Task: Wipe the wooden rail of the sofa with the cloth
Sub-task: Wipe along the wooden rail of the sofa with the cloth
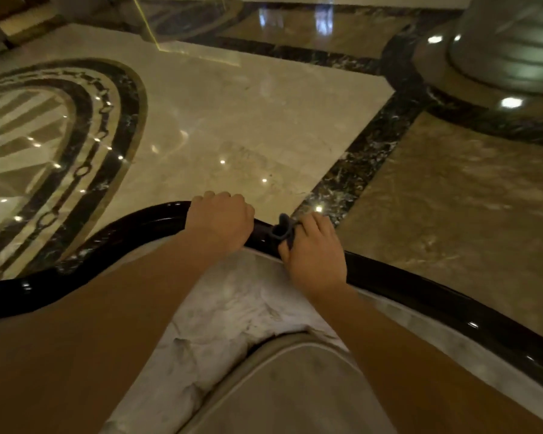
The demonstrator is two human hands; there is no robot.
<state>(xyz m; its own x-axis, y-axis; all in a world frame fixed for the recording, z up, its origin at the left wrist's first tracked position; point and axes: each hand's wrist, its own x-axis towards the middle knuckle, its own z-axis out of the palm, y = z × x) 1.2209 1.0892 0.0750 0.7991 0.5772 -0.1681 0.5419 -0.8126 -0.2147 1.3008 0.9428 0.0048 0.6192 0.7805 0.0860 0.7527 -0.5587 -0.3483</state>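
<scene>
We see polished marble floor (264, 126), cream field, glossy with ceiling-light reflections. Dark veined border strip (373, 151) runs diagonally across it, browner slab beyond on right. Oval inlay medallion (60, 145) with black chain-pattern bands set into floor at left. Round column base (499, 57) stands on floor at upper right, ringed by dark curved band. Clear panel (185, 26), perhaps glass, rises from floor at top centre; view too blurred for us to tell more.

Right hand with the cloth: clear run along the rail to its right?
Probably yes. The right hand presses the cloth on the wooden rail, and nothing sits on the stretch to its right. The left hand rests on the other side.
</scene>
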